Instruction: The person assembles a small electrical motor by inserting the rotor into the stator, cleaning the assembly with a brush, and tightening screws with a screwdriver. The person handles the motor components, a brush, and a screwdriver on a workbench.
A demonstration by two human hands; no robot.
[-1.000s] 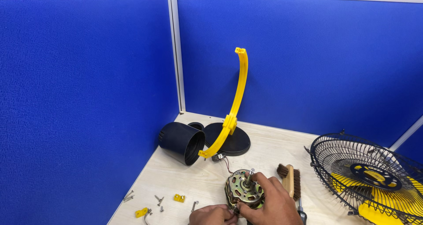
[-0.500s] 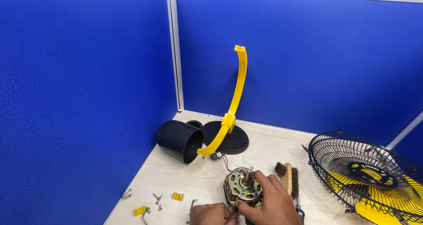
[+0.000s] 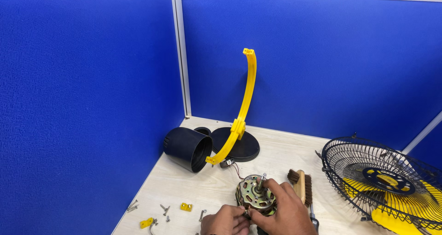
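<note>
Centrally, a round brass-coloured metal fan motor (image 3: 256, 199) with upright shaft is set on the pale desk (image 3: 285, 154); it is gripped by the right hand (image 3: 282, 212), fingers curled round it, and pinched at its lower edge by the left hand (image 3: 224, 220). A wooden-handled brush (image 3: 301, 186) is placed just beside.

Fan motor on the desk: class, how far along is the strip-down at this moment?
Done: the black wire guard lies off to the side with yellow blades, the black housing lies tipped over, and loose screws are scattered on the desk. In hand: both hands, left hand and right hand, grip the bare motor. Left: the motor itself remains assembled.
</note>
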